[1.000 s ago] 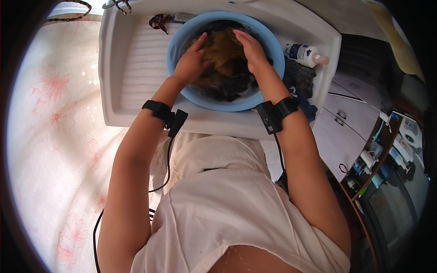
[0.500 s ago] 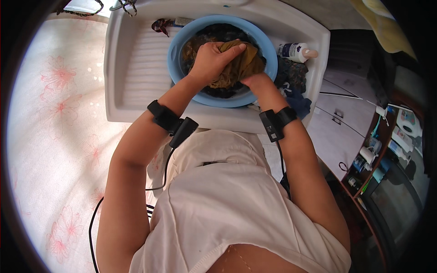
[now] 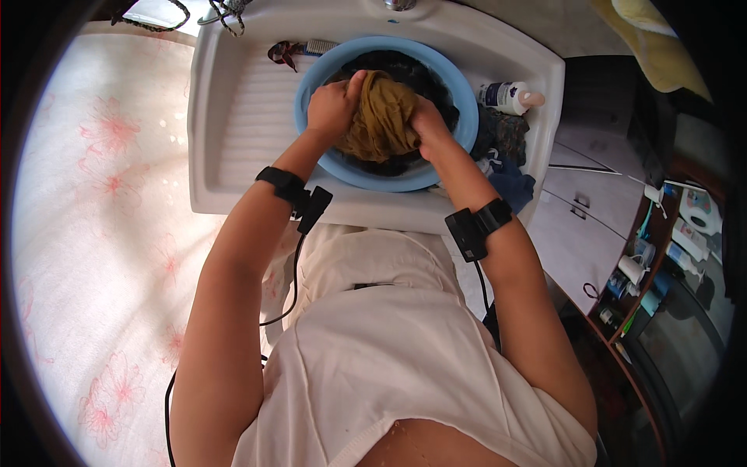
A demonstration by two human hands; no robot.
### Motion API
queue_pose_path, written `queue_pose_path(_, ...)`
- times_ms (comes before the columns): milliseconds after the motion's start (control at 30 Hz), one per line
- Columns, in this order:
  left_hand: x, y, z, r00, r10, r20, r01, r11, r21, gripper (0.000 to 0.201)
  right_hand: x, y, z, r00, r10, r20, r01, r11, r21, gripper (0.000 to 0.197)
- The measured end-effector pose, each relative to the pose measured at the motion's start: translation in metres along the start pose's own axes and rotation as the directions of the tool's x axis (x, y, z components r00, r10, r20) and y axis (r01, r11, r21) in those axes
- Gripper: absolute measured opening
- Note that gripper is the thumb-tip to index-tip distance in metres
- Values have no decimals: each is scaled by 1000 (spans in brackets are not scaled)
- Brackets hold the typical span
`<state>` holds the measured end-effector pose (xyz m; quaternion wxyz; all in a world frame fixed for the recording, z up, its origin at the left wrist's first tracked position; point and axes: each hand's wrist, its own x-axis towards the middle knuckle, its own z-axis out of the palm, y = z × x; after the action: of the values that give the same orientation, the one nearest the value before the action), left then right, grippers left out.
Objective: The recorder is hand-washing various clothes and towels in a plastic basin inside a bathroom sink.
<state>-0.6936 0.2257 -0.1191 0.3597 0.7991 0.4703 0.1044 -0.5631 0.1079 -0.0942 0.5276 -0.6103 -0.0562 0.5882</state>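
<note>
A bunched, wet-looking olive-brown cloth (image 3: 379, 117) is held between my two hands over a round blue basin (image 3: 311, 78). My left hand (image 3: 334, 107) grips its left side, thumb pointing up along the fabric. On the opposite side my right hand (image 3: 429, 128) has its fingers closed on the cloth's edge, partly hidden behind it. Dark liquid or dark fabric (image 3: 426, 80) fills the basin beneath; I cannot tell which. The basin stands in a white sink with a ribbed washboard slope (image 3: 250, 132) on the left.
A brush (image 3: 319, 47) and a dark red patterned strip (image 3: 285, 54) lie behind the basin. To its right are a white pump bottle (image 3: 504, 98), dark patterned cloth (image 3: 502, 134) and blue cloth (image 3: 511, 187). A flowered curtain (image 3: 109, 179) hangs left; cabinets (image 3: 580, 198) stand right.
My hands have drawn apart to either side of the cloth, the left moving left. The cloth has shifted left and is bunched more compactly. The view has shifted slightly.
</note>
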Motion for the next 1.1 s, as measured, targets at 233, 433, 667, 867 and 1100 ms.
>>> queue_pose_path(233,8,-49,-17,1000,-5,28,5,1000,-3,53,10,-6,-38,994,35,-108,-51,987,-151,51)
queue_pose_path(433,-2,-33,-8,959,-91,269,105,994,-39,49,11,-4,-41,999,38,-36,-44,981,-188,36)
queue_pose_path(667,-43,-16,21,905,162,394,-154,987,-52,105,-6,-28,-25,993,-100,-58,83,967,-243,25)
queue_pose_path(867,-35,0,8,978,156,137,-142,984,-113,69,-31,-67,-7,989,-144,39,148,979,-138,21)
queue_pose_path(1100,11,8,-37,999,-39,-33,29,962,-272,39,-19,-69,-44,982,-186,-20,184,981,-68,27)
